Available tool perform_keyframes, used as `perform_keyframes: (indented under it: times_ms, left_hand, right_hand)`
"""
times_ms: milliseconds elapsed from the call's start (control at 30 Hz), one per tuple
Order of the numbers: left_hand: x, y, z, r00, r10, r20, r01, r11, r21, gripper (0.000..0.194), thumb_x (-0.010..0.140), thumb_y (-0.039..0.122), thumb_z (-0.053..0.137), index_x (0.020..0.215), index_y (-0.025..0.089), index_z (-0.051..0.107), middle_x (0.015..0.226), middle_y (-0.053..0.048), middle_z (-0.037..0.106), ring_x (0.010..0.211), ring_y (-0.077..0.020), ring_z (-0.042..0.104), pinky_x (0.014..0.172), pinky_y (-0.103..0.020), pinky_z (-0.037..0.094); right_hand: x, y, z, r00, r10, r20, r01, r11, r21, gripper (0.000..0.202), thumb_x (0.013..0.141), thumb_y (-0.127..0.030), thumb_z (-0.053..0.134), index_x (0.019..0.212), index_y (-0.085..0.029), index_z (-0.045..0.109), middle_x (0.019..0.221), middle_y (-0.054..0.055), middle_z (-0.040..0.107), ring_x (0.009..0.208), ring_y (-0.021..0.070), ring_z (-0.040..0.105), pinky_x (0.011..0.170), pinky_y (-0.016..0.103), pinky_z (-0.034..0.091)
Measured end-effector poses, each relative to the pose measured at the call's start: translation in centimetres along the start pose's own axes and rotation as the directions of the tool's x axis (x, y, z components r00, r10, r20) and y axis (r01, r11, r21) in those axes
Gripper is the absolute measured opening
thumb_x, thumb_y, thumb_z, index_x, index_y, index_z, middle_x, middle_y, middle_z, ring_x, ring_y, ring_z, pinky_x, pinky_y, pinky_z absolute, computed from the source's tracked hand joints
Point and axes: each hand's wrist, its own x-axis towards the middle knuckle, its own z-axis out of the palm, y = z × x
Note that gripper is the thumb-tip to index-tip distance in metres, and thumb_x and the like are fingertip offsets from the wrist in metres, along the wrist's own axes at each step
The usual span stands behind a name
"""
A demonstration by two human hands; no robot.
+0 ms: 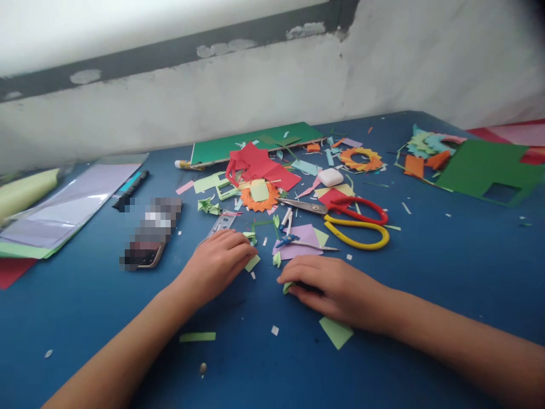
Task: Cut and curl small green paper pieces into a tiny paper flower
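My left hand (223,258) is low over the table, its fingers bent and close together on the edge of a small light green paper piece (252,263). A folded light green paper piece (250,236) lies just beyond its knuckles. Between thumb and fingers, my right hand (330,287) pinches a small folded light green paper (288,288). Under its wrist side lies a light green paper square (337,332). Ahead of the hands are another folded green piece (277,259), a blue and white compass (288,241) and a purple paper sheet (304,238).
Scissors (355,220) with red and yellow handles lie beyond my right hand. Orange paper rings (361,159), red paper (266,166), a white eraser (331,177) and a green board (255,142) are farther back. A phone (155,233) and plastic-covered paper (72,204) lie left; green paper (485,170) lies right.
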Motion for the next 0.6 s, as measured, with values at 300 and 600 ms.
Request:
perform_keyframes:
  times_ms: [300,600]
  left_hand:
    - [0.10,0.21,0.60,0.987,-0.143,-0.069,0.139,0.989,-0.058,0.013,0.089,0.017,0.050,0.082,0.018,0.061,0.077,-0.003,0.068,0.075,-0.0187,0.059,0.078,-0.037,0.047]
    - [-0.21,0.10,0.77,0.963,-0.253,-0.098,0.227,0.950,-0.215,0.009,0.086,0.016,0.054,0.086,0.020,0.062,0.080,-0.002,0.071,0.076,-0.0166,0.066,0.073,-0.033,0.055]
  right_hand:
    - [-0.03,0.19,-0.05,1.000,0.009,0.005,-0.009,1.000,-0.001,0.020,0.088,-0.011,0.049,0.105,-0.017,0.057,0.100,0.007,0.066,0.096,0.0163,0.060,0.085,0.029,0.050]
    - [-0.01,0.36,0.05,1.000,0.016,0.009,-0.016,1.000,0.006,0.020,0.088,-0.010,0.048,0.105,-0.017,0.057,0.099,0.007,0.066,0.095,0.0167,0.060,0.083,0.030,0.050]
